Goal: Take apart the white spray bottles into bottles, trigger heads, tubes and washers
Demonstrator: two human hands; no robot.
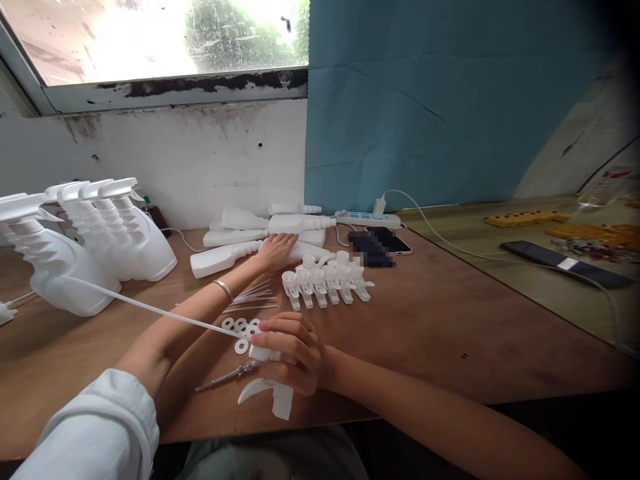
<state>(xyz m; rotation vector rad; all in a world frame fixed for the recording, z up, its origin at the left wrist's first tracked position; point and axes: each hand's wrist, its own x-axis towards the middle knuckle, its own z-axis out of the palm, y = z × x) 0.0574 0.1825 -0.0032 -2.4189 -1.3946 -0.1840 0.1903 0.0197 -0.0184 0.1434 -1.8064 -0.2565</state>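
Note:
My right hand point(295, 350) is closed around a white trigger spray head point(266, 352), its lever and nozzle hanging downward. A long thin dip tube point(160, 311) sticks out of the head toward the left, passing over my left forearm. Farther off, my left hand point(279, 251) lies with stretched fingers over the pile of white bottles, touching a bottle point(303, 251) whose near part it covers. Several white ring washers point(241, 347) lie just left of my right hand, beside a screwdriver point(227, 376). More thin tubes point(250, 297) rest behind them.
Several spray heads point(325, 283) stand in a row right of centre. Assembled spray bottles point(85, 267) stand at the left. Phones point(390, 240) and a power strip point(367, 219) with a white cable lie at the back. On the adjoining surface is a dark phone-like object point(565, 263).

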